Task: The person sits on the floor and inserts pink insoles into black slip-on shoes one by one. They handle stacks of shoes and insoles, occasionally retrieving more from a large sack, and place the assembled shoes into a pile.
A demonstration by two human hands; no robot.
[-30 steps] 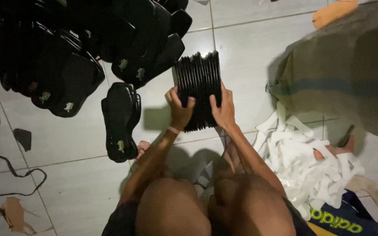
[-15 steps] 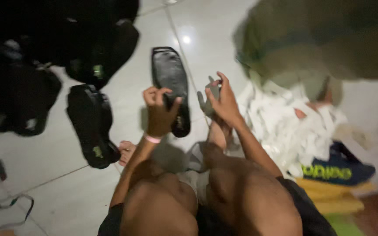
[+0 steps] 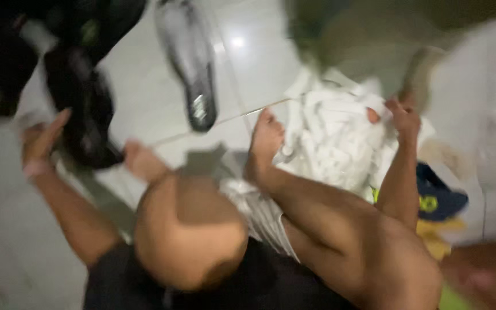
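White tile floor: hands now apart, left hand (image 3: 40,143) open by black soles (image 3: 84,115), right hand (image 3: 404,117) gripping white scraps (image 3: 334,143).

Two hands reaching apart over a tiled floor, in a blurred view

The left hand (image 3: 41,140) is stretching out at the left, fingers spread, just beside a black sandal sole (image 3: 84,115). The right hand (image 3: 404,117) is reaching into the heap of white strips (image 3: 334,143) at the right; whether it is gripping any is too blurred to tell. Another black sole (image 3: 193,74) is lying alone on the floor (image 3: 144,103) farther off, between them.
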